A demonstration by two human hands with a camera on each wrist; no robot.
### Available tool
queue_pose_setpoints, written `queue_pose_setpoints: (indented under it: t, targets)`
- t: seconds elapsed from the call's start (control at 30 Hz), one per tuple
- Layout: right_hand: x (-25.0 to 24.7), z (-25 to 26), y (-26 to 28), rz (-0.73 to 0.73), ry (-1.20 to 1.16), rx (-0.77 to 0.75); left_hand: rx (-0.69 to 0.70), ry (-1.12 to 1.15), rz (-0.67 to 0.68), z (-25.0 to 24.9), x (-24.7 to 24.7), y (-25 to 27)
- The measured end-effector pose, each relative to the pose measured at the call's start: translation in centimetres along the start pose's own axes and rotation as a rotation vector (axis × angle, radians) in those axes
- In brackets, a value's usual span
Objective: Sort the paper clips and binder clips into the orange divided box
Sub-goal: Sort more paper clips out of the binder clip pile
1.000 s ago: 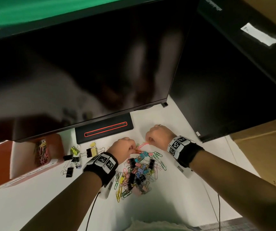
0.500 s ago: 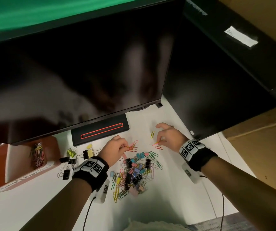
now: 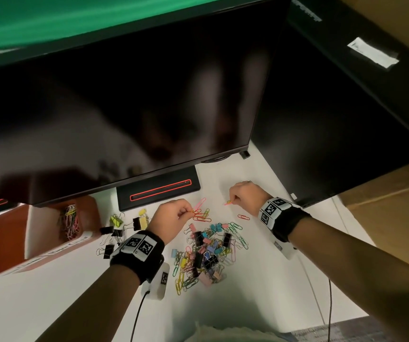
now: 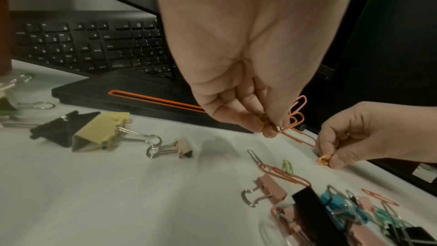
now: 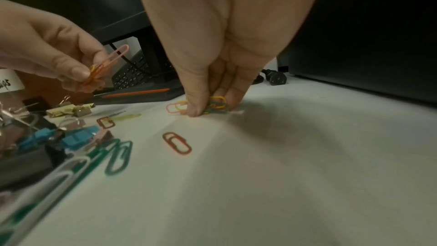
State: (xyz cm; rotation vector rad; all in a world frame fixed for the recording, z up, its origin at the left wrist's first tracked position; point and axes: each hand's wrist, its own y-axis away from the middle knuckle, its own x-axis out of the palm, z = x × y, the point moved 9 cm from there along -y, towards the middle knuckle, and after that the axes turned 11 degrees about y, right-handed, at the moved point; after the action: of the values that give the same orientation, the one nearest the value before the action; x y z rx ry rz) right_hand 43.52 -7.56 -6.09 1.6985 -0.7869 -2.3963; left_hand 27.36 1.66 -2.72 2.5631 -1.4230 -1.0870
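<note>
A mixed pile of coloured paper clips and binder clips (image 3: 208, 253) lies on the white desk between my arms. My left hand (image 3: 191, 210) pinches a bunch of pink, orange and yellow paper clips (image 4: 294, 117) just above the desk. Further right, my right hand (image 3: 233, 199) presses down at the desk, its fingertips (image 5: 196, 109) pinching several paper clips (image 5: 216, 105), yellow, green and pink. The orange divided box (image 3: 6, 243) sits at the left, with paper clips (image 3: 69, 222) in one compartment. Black and yellow binder clips (image 3: 117, 229) lie beside the box.
A large dark monitor (image 3: 124, 107) overhangs the desk, its black stand base (image 3: 159, 193) right behind my hands. A second dark screen (image 3: 334, 119) stands at the right. A single red paper clip (image 3: 243, 217) lies near my right wrist. A keyboard (image 4: 94, 44) sits behind the stand.
My two hands were together over the pile; the right hand has moved away to the right and down to the desk. The left hand still holds its clips, now slightly lifted.
</note>
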Motion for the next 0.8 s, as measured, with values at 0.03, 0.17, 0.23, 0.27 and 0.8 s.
queue_pose_setpoints:
  t: [0.03,0.17,0.23,0.27,0.8]
  targets:
    - [0.1,0.0,-0.1,0.009,0.001,0.020,-0.004,0.010,-0.009,0.0,-0.2,0.1]
    - [0.5,0.1,0.0,0.035,-0.054,0.090,0.004,0.047,-0.055,0.3,-1.5,1.1]
    - [0.8,0.6,0.1,0.059,-0.046,0.097,0.010,0.088,-0.084,0.5,-2.6,2.0]
    - [1.0,0.8,0.0,0.075,-0.029,0.096,0.010,0.110,-0.101,0.7,-3.4,2.6]
    - [-6.0,33.8,-6.4,-0.161,-0.153,-0.342,-0.199,0.178,-0.488,14.4,-24.7,13.2]
